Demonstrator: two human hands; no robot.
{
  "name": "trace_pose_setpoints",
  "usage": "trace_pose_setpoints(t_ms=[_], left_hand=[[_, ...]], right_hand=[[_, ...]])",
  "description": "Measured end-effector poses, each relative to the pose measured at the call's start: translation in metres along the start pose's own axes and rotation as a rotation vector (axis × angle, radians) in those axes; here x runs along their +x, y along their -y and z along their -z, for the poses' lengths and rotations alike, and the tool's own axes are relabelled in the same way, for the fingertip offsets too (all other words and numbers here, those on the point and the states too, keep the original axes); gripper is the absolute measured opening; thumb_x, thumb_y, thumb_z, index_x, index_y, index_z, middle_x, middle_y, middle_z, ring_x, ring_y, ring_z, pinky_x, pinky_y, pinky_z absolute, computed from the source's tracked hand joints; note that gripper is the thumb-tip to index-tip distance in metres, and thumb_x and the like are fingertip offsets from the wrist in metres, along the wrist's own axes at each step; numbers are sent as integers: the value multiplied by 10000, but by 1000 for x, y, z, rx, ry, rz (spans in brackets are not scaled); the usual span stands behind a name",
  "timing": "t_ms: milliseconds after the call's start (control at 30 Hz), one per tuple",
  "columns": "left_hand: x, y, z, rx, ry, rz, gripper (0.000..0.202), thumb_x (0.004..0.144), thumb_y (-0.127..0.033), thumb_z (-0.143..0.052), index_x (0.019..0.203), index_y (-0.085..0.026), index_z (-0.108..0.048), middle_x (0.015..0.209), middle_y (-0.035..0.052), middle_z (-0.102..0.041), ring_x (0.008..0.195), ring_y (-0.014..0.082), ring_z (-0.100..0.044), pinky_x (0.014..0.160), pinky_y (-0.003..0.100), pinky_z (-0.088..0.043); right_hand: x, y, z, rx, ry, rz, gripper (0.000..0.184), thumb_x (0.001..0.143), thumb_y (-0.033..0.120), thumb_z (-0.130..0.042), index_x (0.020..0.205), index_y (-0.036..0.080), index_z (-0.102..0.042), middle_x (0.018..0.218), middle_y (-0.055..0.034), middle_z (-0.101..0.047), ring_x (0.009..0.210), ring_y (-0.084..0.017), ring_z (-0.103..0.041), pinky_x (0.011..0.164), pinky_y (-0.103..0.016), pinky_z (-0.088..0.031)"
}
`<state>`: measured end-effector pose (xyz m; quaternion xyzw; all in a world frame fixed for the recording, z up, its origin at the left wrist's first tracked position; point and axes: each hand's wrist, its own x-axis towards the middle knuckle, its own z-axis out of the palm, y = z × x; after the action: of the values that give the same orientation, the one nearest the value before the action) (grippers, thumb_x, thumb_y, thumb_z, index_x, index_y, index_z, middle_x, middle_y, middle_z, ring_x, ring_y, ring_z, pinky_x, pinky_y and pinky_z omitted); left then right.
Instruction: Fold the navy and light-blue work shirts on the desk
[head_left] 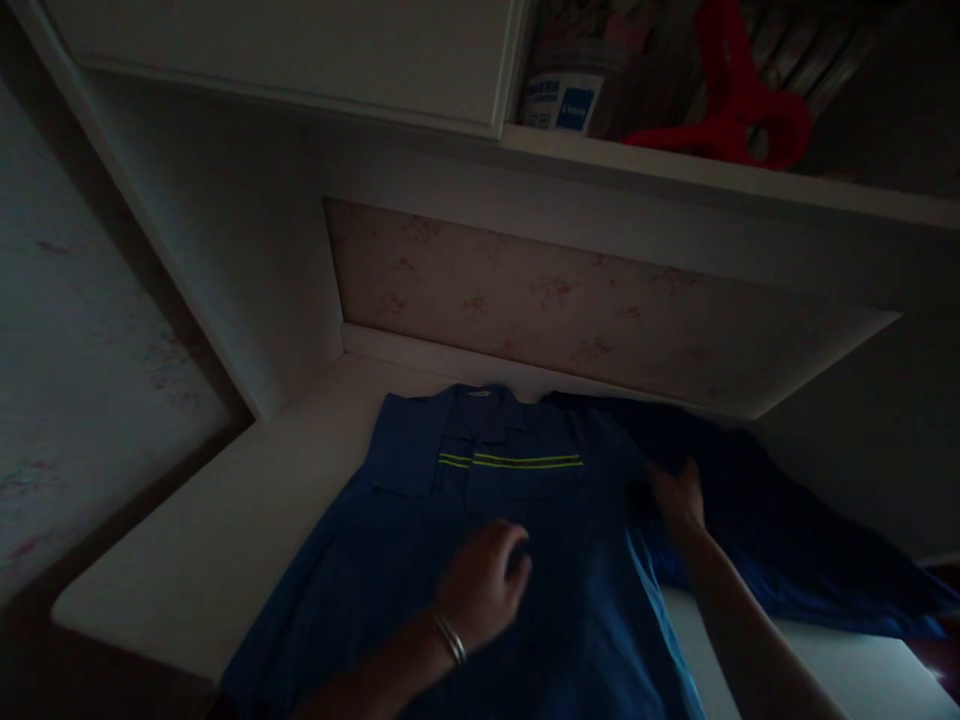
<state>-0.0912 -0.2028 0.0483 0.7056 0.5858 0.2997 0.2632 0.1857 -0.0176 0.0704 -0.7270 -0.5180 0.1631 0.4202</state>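
Observation:
A blue short-sleeved work shirt (487,500) with yellow-green stripes across the chest lies front up, its collar toward the wall. The sleeve on the left is spread flat. Over the shirt's middle is my left hand (487,582), with a silver bracelet on the wrist. Its fingers are curled in, and I see nothing in them. At the right-hand sleeve, my right hand (679,495) has its fingers closed on the cloth, with the fingertips partly hidden in shadow. Dark blue folded clothing (757,510) lies just beyond that hand.
The white desk top (202,520) sits in a niche with flowered wallpaper (487,290) behind. Overhead, a shelf (585,150) holds a red clamp-like object (739,110) and a labelled tub (570,100). A white side panel (232,250) stands at left. The light is dim.

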Motion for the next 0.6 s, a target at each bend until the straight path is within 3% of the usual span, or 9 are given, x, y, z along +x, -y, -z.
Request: trace_pose_setpoints(t_ms=[67, 100, 167, 233, 333, 400, 500, 600], left_hand=[[20, 44, 31, 348, -134, 73, 316, 905, -309, -501, 1203, -226, -563, 1224, 79, -613, 1133, 210, -557, 982, 340, -427], [29, 65, 44, 419, -165, 120, 371, 879, -329, -546, 1230, -207, -557, 1270, 114, -584, 1183, 263, -523, 993, 399, -416], [40, 101, 62, 498, -192, 185, 403, 853, -369, -589, 1213, -186, -582, 1285, 156, -571, 1213, 335, -492, 991, 483, -398], [44, 126, 72, 511, -190, 210, 311, 875, -365, -563, 1128, -199, -635, 1219, 139, -616, 1164, 320, -532, 972, 470, -410], [44, 151, 90, 511, -197, 232, 224, 922, -328, -485, 993, -242, -679, 1079, 58, -678, 1024, 210, -616, 915, 326, -454], [38, 168, 115, 510, -264, 298, 268, 939, -355, -442, 1016, -241, -672, 1085, 47, -683, 1000, 180, -632, 894, 276, -466], [20, 199, 170, 528, -445, 500, 395, 950, -388, -356, 1114, -160, -633, 1116, 123, -680, 1011, 243, -644, 878, 347, -496], [-11, 225, 220, 541, -571, 681, 335, 886, -340, -425, 995, -118, -650, 968, 170, -696, 923, 330, -659, 791, 447, -525]], right_hand=[[-7, -8, 2, -251, -77, 192, 801, 821, 442, -514, 1476, 41, -288, 1488, -243, -357, 1377, -378, -328, 1110, -517, -305], [-12, -8, -2, -372, -69, 313, 737, 856, 435, -462, 1479, 73, -309, 1520, -212, -323, 1401, -351, -294, 1131, -504, -270], [-25, -4, -20, -552, 53, 523, 594, 927, 420, -337, 1464, 171, -381, 1544, -125, -325, 1417, -286, -279, 1152, -491, -224], [-38, 3, -44, -673, 224, 617, 530, 963, 416, -268, 1448, 261, -417, 1556, -52, -326, 1425, -255, -265, 1159, -548, -154], [-51, 3, -77, -803, 456, 626, 505, 985, 425, -242, 1453, 318, -399, 1565, -11, -308, 1435, -268, -240, 1111, -679, -81], [-54, -3, -90, -849, 529, 606, 505, 991, 439, -238, 1456, 317, -392, 1565, -12, -310, 1438, -273, -230, 1087, -712, -89], [-53, -13, -95, -857, 539, 611, 509, 994, 461, -226, 1460, 322, -377, 1569, -4, -300, 1447, -265, -205, 1081, -716, -100], [-51, -17, -94, -841, 540, 601, 514, 994, 480, -212, 1458, 332, -376, 1572, 5, -293, 1449, -264, -201, 1082, -717, -99]])
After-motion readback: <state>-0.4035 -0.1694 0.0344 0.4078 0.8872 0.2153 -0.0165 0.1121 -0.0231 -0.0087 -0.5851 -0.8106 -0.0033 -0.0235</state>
